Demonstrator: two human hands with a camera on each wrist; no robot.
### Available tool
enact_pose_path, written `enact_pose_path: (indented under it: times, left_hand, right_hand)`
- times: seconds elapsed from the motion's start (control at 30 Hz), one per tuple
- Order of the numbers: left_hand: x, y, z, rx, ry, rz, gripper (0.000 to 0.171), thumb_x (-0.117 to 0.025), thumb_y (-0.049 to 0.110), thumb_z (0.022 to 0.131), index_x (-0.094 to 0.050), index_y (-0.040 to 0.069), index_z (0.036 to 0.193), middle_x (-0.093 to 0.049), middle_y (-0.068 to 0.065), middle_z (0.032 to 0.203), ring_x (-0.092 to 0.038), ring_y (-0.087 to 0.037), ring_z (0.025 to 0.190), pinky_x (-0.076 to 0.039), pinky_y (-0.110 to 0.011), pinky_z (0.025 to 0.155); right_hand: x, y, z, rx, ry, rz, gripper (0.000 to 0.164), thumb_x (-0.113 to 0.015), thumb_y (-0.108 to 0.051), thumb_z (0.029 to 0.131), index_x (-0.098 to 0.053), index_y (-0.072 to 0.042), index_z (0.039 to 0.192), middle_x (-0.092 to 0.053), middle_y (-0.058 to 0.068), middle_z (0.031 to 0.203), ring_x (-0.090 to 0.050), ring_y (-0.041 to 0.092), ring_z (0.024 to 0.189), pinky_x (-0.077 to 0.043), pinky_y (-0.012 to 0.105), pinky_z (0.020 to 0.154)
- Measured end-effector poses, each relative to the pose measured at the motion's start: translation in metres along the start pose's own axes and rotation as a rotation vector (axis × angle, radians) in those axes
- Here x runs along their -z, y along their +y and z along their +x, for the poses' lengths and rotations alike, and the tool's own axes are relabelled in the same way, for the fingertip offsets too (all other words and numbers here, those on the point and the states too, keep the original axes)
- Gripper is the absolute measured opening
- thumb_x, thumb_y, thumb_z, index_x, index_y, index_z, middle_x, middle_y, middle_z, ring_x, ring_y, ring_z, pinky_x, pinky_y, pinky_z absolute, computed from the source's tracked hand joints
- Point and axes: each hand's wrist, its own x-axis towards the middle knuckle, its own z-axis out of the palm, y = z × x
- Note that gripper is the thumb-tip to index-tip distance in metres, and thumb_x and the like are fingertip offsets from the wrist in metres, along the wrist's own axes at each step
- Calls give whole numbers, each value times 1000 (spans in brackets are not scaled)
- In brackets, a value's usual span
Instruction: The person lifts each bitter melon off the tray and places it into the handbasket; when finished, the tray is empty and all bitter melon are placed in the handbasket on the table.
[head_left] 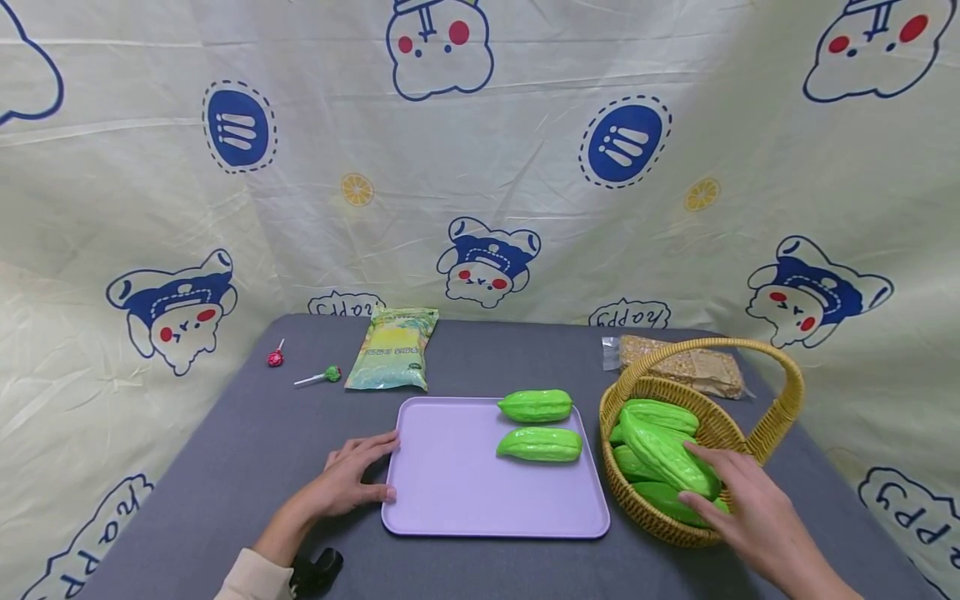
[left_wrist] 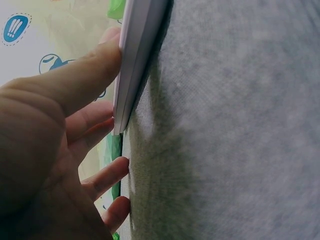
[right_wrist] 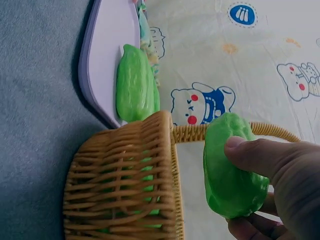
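Observation:
In the head view my right hand (head_left: 757, 512) is over the wicker basket (head_left: 651, 518), gripping a ridged green bitter melon (head_left: 663, 454). The right wrist view shows this bitter melon (right_wrist: 225, 175) raised above the basket rim, thumb on one side and fingers on the other. More bitter melons lie in the basket under it. Two bitter melons, a rear one (head_left: 536, 406) and a front one (head_left: 540, 444), lie on the right half of the lilac tray (head_left: 450, 492). My left hand (head_left: 351, 477) touches the tray's left edge, its fingers loosely extended and thumb against the rim.
Behind the tray stands a green-yellow bag (head_left: 393, 350). A red lollipop (head_left: 276, 357) and a green lollipop (head_left: 331, 374) lie to its left. A clear pack of tan grains (head_left: 686, 367) lies behind the basket, whose tall handle (head_left: 787, 400) arches at the right. A patterned curtain hangs behind the table.

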Motion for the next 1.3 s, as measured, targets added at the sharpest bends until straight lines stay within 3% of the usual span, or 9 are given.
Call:
enact_pose_path:
  times: [0.3, 0.53, 0.8, 1.0, 1.3]
  left_hand:
    - [0, 0, 0, 9, -4, -1, 76, -73, 43, 77, -44, 13, 141, -36, -4, 152, -32, -32, 132, -22, -56, 96]
    - [-1, -3, 1, 3, -7, -2, 76, -73, 43, 78, -44, 14, 142, -36, -3, 153, -33, -32, 132, -22, -57, 96]
    - [-2, -4, 1, 2, -4, -7, 76, -73, 43, 77, -44, 14, 141, -36, -3, 152, -34, -32, 131, -23, -57, 95]
    - [0, -3, 0, 10, -8, -11, 76, -73, 43, 77, -44, 14, 141, -36, -3, 152, -33, -32, 132, -22, -56, 95]
    - [-1, -4, 1, 4, -11, 0, 75, -72, 43, 78, -44, 15, 142, -35, -2, 153, -33, -31, 131, -23, -55, 94]
  right_hand:
    - [-3, 20, -3, -33, 42, -11, 62, -79, -31, 73, -56, -3, 125, -62, 20, 104, -54, 36, 95, -42, 57, 73]
    - [-7, 33, -3, -110, 36, -28, 64, -79, -31, 74, -55, 0, 124, -60, 24, 103, -52, 38, 91, -40, 56, 71]
    - [-11, 40, -2, -216, 43, -66, 66, -79, -27, 74, -50, 3, 125, -50, 28, 104, -49, 38, 87, -40, 52, 65]
    - [-14, 43, -3, -247, 47, -47, 65, -77, -25, 77, -47, 4, 127, -41, 26, 103, -48, 33, 77, -40, 45, 55]
    - [-19, 48, -1, -270, 56, -41, 65, -77, -26, 78, -47, 3, 127, -38, 27, 107, -46, 35, 79, -39, 44, 54]
